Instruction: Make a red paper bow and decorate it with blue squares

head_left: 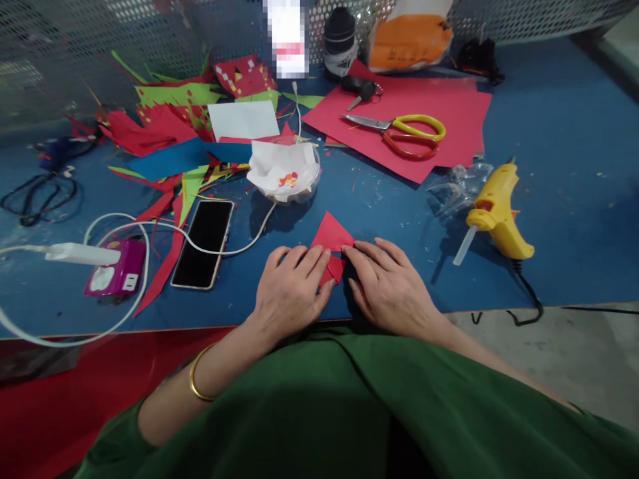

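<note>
A small piece of folded red paper (331, 231) lies near the table's front edge, in front of my body. My left hand (294, 286) rests on its left side, fingers pressing it to the table and thumb at its lower corner. From the other side, my right hand (392, 285) holds the paper's right corner under its fingertips. The fingers of both hands hide part of the folds.
A phone (204, 245) and a purple power adapter (116, 267) with a looping white cable lie left. Beyond stand a paper-lined bowl (285, 169) and coloured scraps (154, 130). Scissors (417, 133) lie on red sheets (329, 120); a yellow glue gun (502, 209) is right.
</note>
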The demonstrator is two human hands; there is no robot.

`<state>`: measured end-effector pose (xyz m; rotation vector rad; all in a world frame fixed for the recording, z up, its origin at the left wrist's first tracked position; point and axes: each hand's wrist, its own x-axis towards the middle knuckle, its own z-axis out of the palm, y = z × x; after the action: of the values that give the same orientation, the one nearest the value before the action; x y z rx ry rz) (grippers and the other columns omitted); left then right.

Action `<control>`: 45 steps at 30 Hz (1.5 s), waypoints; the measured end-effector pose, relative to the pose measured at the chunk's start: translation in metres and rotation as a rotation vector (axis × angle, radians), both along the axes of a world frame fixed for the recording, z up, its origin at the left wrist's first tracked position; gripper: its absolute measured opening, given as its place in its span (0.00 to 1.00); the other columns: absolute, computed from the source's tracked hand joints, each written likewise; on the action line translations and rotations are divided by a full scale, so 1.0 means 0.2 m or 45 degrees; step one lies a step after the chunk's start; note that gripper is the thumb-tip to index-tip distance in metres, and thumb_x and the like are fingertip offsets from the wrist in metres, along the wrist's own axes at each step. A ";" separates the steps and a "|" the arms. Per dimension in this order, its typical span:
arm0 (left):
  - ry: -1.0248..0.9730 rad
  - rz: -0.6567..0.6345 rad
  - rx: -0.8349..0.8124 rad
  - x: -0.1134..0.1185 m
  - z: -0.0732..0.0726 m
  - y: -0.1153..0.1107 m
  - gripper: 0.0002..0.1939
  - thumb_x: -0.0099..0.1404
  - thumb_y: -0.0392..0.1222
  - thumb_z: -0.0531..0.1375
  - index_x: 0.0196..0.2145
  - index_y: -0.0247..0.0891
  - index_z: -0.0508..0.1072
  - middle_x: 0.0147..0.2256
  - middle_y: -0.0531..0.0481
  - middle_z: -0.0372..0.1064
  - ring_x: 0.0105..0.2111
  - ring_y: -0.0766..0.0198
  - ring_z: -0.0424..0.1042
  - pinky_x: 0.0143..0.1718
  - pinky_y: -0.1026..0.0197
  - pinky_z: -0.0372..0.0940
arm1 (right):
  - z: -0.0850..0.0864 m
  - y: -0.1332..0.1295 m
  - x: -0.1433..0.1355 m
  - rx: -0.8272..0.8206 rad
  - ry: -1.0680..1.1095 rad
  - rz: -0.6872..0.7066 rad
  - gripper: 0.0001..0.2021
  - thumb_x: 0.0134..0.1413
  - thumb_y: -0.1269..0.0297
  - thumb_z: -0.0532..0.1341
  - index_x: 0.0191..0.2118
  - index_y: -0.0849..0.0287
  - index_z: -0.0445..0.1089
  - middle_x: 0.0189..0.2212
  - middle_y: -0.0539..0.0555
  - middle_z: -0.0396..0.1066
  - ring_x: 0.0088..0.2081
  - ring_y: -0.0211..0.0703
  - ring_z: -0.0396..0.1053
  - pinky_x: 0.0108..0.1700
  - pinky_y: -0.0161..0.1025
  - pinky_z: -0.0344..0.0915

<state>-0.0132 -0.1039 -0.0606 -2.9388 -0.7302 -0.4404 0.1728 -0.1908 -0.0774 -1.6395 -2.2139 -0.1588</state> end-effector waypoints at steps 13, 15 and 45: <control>0.131 0.011 -0.010 0.02 0.01 0.00 0.24 0.73 0.49 0.52 0.58 0.31 0.72 0.52 0.39 0.74 0.46 0.47 0.68 0.49 0.45 0.60 | 0.03 0.01 -0.01 -0.058 0.055 0.042 0.23 0.66 0.66 0.52 0.60 0.78 0.65 0.57 0.67 0.72 0.61 0.60 0.65 0.64 0.55 0.59; 0.118 0.008 -0.017 0.02 0.01 0.00 0.24 0.73 0.48 0.53 0.58 0.30 0.72 0.52 0.38 0.74 0.46 0.47 0.68 0.49 0.45 0.60 | 0.03 0.02 -0.01 -0.072 0.034 0.068 0.24 0.67 0.65 0.51 0.61 0.78 0.65 0.58 0.69 0.71 0.62 0.60 0.64 0.64 0.56 0.59; -0.082 0.075 -0.150 0.00 -0.01 -0.01 0.35 0.68 0.57 0.59 0.64 0.30 0.64 0.50 0.38 0.76 0.47 0.48 0.72 0.54 0.44 0.58 | 0.01 -0.03 0.05 -0.050 -0.012 0.059 0.22 0.65 0.69 0.52 0.62 0.74 0.64 0.57 0.67 0.72 0.60 0.59 0.67 0.64 0.59 0.59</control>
<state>-0.0140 -0.1054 -0.0621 -3.0150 -0.8767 -0.5055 0.1822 -0.1962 -0.0757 -1.6095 -2.2734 -0.1119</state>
